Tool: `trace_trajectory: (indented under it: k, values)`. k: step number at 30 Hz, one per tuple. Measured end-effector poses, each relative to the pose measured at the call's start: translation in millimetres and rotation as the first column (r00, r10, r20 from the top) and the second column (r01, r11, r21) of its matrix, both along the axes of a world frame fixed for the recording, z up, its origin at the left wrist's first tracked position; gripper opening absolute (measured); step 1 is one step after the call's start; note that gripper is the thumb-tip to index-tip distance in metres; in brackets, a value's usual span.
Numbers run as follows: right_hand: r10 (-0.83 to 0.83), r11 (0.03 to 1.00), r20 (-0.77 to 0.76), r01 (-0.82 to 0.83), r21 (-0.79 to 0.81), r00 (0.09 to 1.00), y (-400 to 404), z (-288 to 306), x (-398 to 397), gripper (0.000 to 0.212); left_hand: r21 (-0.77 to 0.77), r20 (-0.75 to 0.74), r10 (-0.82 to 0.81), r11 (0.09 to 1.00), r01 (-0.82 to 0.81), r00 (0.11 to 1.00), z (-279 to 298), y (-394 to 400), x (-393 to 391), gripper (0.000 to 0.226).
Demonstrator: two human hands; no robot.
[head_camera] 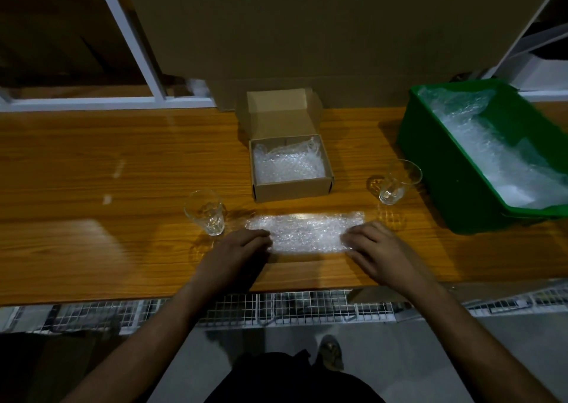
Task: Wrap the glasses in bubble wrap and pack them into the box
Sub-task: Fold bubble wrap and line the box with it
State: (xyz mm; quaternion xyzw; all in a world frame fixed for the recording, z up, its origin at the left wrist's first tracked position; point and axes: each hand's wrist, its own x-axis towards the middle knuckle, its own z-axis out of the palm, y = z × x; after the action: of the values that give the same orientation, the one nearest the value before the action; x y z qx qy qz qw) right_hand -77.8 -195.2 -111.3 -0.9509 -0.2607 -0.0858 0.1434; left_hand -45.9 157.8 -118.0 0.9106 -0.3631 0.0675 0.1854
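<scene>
- Two glasses on the wooden surface (pixel 92 163): left glass (pixel 205 212) upright beside the left hand (pixel 242 249); right glass (pixel 396 181) between box (pixel 292 187) and green bin (pixel 445 169).
- One flat bubble wrap sheet (pixel 304 232) lies near the front edge, between both hands.
- Left hand's fingers rest loosely curled on the sheet's left end; right hand (pixel 373 247) has relaxed fingers touching its right end. Neither pinches anything.
- Glasses look smooth, rigid, breakable; best gripped round the body, likely.
- Sheet looks light and limp; lift by corners.
- One open box, wrap already inside; one bin holding more wrap.
</scene>
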Motion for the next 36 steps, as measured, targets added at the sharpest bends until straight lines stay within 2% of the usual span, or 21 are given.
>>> trace_trajectory:
  k: [2, 4, 7, 9, 11, 15, 19, 22, 24, 26, 29, 30, 32, 36]
  values:
    - [0.033, 0.999, 0.030, -0.032, -0.038, 0.999, -3, 2, -5, 0.028, -0.010, 0.070, -0.023, 1.000, 0.024, 0.997, -3, 3, -2, 0.030]
    - [0.009, 1.000, 0.017, -0.009, 0.005, 1.000, -6, 4, -7, 0.027, -0.016, 0.104, -0.026, 0.999, 0.028, 0.994, -5, 4, -4, 0.026]
    - [-0.080, 0.972, -0.122, 0.104, 0.209, 0.989, -7, 5, -5, 0.028, -0.084, -0.001, 0.070, 0.994, -0.070, 0.998, -1, 1, -6, 0.019]
    - [-0.142, 0.926, -0.226, 0.210, 0.313, 0.964, -7, 9, 1, 0.025, -0.137, -0.115, 0.169, 0.973, -0.184, 0.979, 5, -3, -5, 0.024]
    - [-0.166, 0.893, -0.281, 0.265, 0.363, 0.945, -5, 14, 7, 0.017, -0.198, -0.213, 0.241, 0.938, -0.283, 0.947, 9, -10, -2, 0.030]
    - [-0.203, 0.869, -0.313, 0.318, 0.379, 0.928, 0, 18, 19, 0.016, -0.257, -0.292, 0.371, 0.857, -0.447, 0.881, 14, -25, 5, 0.019]
    - [-0.319, 0.848, -0.257, 0.396, 0.352, 0.912, 5, 13, 25, 0.010, -0.220, -0.234, 0.485, 0.818, -0.531, 0.843, 16, -40, 6, 0.012]
    - [-0.377, 0.862, -0.155, 0.407, 0.301, 0.913, 9, 9, 27, 0.016, -0.160, -0.077, 0.513, 0.840, -0.518, 0.855, 13, -43, 3, 0.014]
    - [-0.359, 0.916, -0.007, 0.353, 0.189, 0.933, 12, 9, 28, 0.028, -0.103, 0.091, 0.437, 0.898, -0.428, 0.895, 6, -40, 3, 0.023]
    - [-0.240, 0.971, 0.120, 0.235, 0.052, 0.963, 15, 12, 28, 0.036, -0.051, 0.243, 0.249, 0.968, -0.244, 0.938, 4, -38, 6, 0.035]
    - [-0.015, 0.984, 0.150, 0.042, -0.174, 0.989, 20, 11, 26, 0.032, 0.095, 0.414, -0.095, 0.994, 0.061, 0.905, 7, -37, 14, 0.037]
    - [0.028, 0.980, 0.142, 0.001, -0.198, 0.990, 19, 9, 26, 0.030, 0.170, 0.415, -0.175, 0.979, 0.113, 0.893, 8, -36, 18, 0.039]
    - [0.055, 0.985, 0.118, -0.035, -0.168, 0.992, 14, 7, 25, 0.033, 0.246, 0.347, -0.223, 0.959, 0.141, 0.911, 7, -32, 25, 0.043]
    - [0.069, 0.990, 0.091, -0.057, -0.128, 0.994, 10, 9, 27, 0.037, 0.241, 0.238, -0.121, 0.968, 0.062, 0.964, 12, -39, 24, 0.045]
